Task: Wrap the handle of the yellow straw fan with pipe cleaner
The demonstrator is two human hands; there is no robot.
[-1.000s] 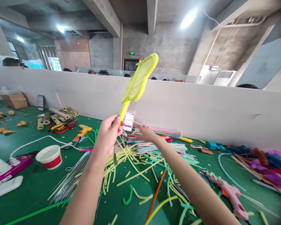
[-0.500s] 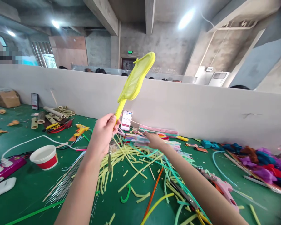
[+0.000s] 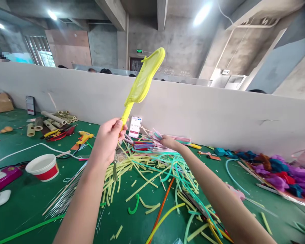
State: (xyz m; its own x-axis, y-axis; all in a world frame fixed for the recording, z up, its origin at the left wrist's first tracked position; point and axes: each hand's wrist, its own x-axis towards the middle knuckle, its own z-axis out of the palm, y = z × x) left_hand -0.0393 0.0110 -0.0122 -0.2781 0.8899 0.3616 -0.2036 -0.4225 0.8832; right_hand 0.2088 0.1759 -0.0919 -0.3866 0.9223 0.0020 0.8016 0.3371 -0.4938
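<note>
Raised in the middle, a yellow hand fan with a wrapped handle is seen nearly edge-on. My left hand is closed round its handle, and a green tassel hangs below. Farther back on the right, my right hand has its fingers closed on pastel pipe cleaners at the top of a pile of coloured ones. Its fingertips are partly hidden among them. Loose pale-yellow pipe cleaner pieces and turquoise strands lie beneath both hands on the green table.
A phone leans on the white partition. To the left are a paper cup, a yellow glue gun, bamboo tubes and thin wires. Scissors lie near my right forearm; coloured fabric is heaped far right.
My right hand has closed on pastel pipe cleaners, and some now stick up by its fingers. The view has shifted slightly, with the fan still in my left hand.
</note>
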